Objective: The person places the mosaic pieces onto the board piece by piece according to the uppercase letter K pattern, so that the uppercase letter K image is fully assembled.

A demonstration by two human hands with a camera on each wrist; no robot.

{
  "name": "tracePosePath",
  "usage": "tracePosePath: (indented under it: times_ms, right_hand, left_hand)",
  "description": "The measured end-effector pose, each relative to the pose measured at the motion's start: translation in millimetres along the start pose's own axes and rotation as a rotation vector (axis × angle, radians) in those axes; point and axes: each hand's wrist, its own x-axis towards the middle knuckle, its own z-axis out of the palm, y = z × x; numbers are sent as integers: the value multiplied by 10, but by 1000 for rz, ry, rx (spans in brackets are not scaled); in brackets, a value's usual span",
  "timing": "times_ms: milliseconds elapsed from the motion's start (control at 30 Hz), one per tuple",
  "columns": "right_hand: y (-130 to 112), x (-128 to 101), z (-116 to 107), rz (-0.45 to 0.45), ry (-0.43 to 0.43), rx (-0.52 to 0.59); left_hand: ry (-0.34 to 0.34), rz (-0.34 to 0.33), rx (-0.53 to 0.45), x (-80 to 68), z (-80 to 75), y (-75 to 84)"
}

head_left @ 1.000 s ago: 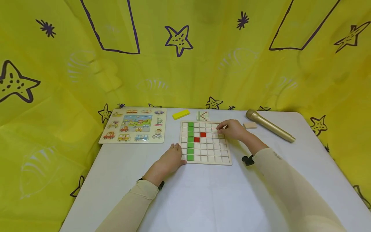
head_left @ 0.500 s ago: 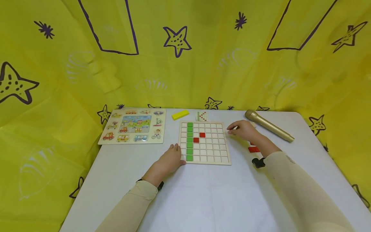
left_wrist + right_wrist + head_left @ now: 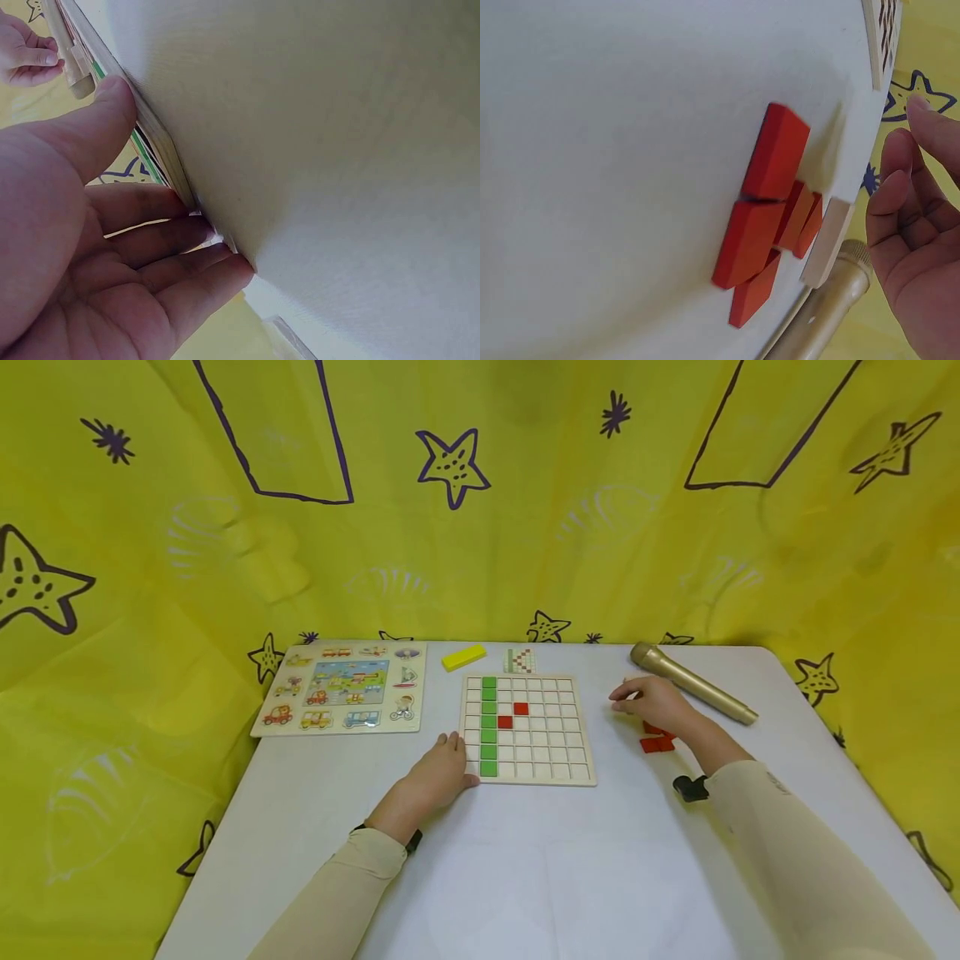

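A wooden grid board (image 3: 558,753) lies mid-table with a green column (image 3: 489,722) and two red tiles (image 3: 521,708) set in it. My left hand (image 3: 444,767) rests flat on the table at the board's near left corner. In the left wrist view, its thumb (image 3: 105,112) and straight fingers (image 3: 161,202) touch the board's edge. My right hand (image 3: 651,702) hovers right of the board, above a small heap of loose red tiles (image 3: 657,742). The right wrist view shows the red tiles (image 3: 769,210) lying on the table and the hand's fingers (image 3: 922,225) loosely curled, holding nothing.
A gold microphone (image 3: 693,683) lies behind the right hand, with a plain wooden block (image 3: 826,244) beside it. A yellow block (image 3: 463,657) and a small pattern card (image 3: 520,660) sit behind the board. A vehicle peg puzzle (image 3: 341,685) is at the left. Yellow star cloth surrounds the table.
My right hand has drawn back from the board's upper right cells to the right, over the loose red tiles, which now show. The left hand has stayed put.
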Motion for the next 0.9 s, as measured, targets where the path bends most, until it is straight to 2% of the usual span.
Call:
tracePosePath:
  times_ms: [200,433,900]
  right_hand:
    - [114,-101,-52,-11,14,0]
    - [218,-202,-111,42,-3,0]
    - [371,-256,-136,53,34,0]
  left_hand:
    - [-1,1,-1,6,3,-2]
    - [4,9,-7,-12,-3,-9]
    - [12,26,-2,-33,-13,-9]
